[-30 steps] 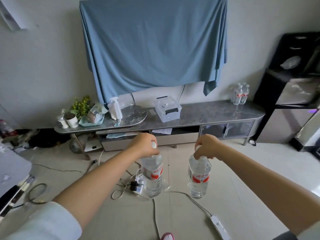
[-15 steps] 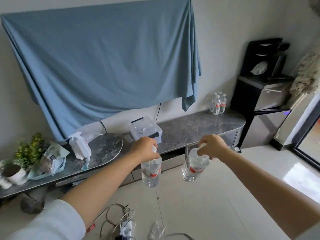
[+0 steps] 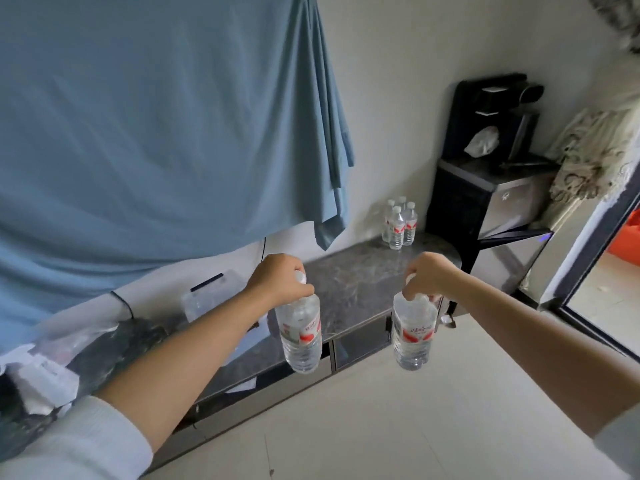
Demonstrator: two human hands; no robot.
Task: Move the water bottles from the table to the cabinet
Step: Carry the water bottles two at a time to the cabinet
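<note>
Transfer stands partly complete: clear plastic bottles [image 3: 398,223] already on the grey marble-topped cabinet [image 3: 356,271], while left hand [image 3: 280,285] and right hand [image 3: 433,278], fingers closed round the necks, carry two red-labelled bottles, left [image 3: 301,336] and right [image 3: 414,336], in mid-air near it.

We see the left hand [image 3: 278,284] and right hand [image 3: 433,279] each gripping a clear plastic water bottle with a red label by its neck, one [image 3: 300,336] left of the other [image 3: 414,336], both hanging before the long grey marble-topped cabinet [image 3: 353,271]. Four more bottles [image 3: 399,224] stand clustered at the cabinet's far right end.
</note>
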